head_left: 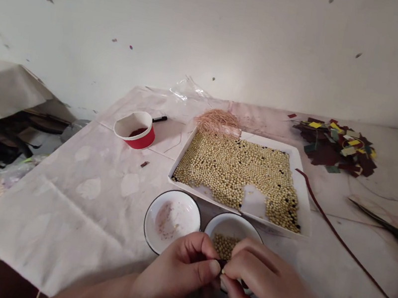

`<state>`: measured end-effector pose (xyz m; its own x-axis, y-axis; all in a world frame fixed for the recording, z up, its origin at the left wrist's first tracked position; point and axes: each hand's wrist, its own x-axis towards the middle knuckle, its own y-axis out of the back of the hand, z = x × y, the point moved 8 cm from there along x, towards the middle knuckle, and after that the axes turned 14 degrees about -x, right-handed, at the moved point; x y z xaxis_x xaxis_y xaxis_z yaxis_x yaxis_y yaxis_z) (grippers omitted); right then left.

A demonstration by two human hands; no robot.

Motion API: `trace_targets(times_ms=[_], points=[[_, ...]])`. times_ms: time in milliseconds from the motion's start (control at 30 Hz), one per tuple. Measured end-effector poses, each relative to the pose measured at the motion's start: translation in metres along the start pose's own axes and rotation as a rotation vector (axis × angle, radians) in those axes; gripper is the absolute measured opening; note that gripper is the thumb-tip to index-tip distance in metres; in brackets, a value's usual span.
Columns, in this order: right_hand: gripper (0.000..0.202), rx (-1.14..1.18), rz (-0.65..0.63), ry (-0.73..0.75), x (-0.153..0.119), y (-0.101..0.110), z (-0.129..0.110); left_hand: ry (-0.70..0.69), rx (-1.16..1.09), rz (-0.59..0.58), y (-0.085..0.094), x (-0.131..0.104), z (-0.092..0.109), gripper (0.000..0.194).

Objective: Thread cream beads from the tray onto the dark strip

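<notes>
My left hand [188, 263] is closed in a pinch on a small dark brown piece [221, 263], partly hidden by the fingers. Right against it, the thumb and forefinger of my right hand [257, 279] pinch a tiny pale yellow ball [224, 272]. Both hands meet over the near side of a white dark-rimmed bowl [215, 222], which holds small greenish-tan balls [223, 244]. Left of that stands a second white bowl [192, 210] with reddish residue inside. Behind the bowls lies a shallow white box [306, 219] of pale yellow bead-like balls [234, 167], some of them dark.
A red-and-white paper cup [144, 139] with dark red contents stands left, beside a black pen [160, 119]. Thin copper-coloured strands [216, 120] lie at the box's back edge. Coloured scraps [325, 151], a dark red strip [336, 238] and scissors [384, 221] are at the right.
</notes>
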<state>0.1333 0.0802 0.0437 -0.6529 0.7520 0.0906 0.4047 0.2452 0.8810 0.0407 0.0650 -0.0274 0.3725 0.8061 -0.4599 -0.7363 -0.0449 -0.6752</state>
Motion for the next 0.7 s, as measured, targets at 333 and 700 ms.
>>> trace_targets(times_ms=[333, 700], points=[[0.013, -0.039, 0.069, 0.034, -0.001, 0.004, -0.005, 0.016, -0.004, 0.011, 0.001, -0.001, -0.001, 0.042], [0.014, -0.140, 0.070, -0.183, 0.004, 0.013, 0.034, -0.044, -0.005, -0.093, 0.009, 0.006, -0.009, 0.032]])
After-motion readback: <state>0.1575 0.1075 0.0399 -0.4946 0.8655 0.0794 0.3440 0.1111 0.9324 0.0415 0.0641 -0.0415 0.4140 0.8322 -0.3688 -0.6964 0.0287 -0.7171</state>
